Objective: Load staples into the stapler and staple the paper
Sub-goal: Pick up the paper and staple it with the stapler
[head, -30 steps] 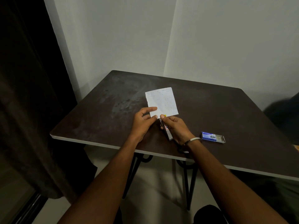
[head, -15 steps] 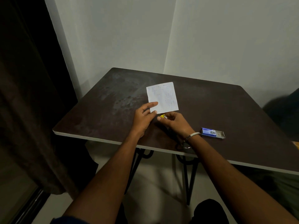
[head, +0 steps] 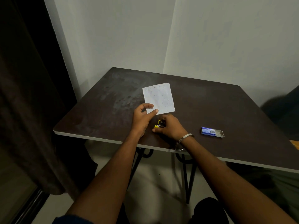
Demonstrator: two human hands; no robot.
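At the frame's center, your left hand (head: 142,120) is pinching the paper (head: 159,98) by its lower corner. Your right hand (head: 169,127) is gripping the stapler (head: 159,124) just below it. Stapling looks unfinished; the staple box (head: 212,131) is lying open at right.

White paper (head: 159,98) (faint markings), yellow-and-black stapler (head: 160,124), blue staple box (head: 212,131), dark-brown table (head: 226,107).

Counter (head: 210,101) set into the wall corner. Paper (head: 159,98) lies near its middle, toward the near edge; the left hand (head: 142,118) pinches the paper's near-left corner. Stapler (head: 160,124) sits just before the paper — in the right hand (head: 171,126), beside the left. Staple box (head: 212,131) lies on the counter, well right of both hands, near the front edge.
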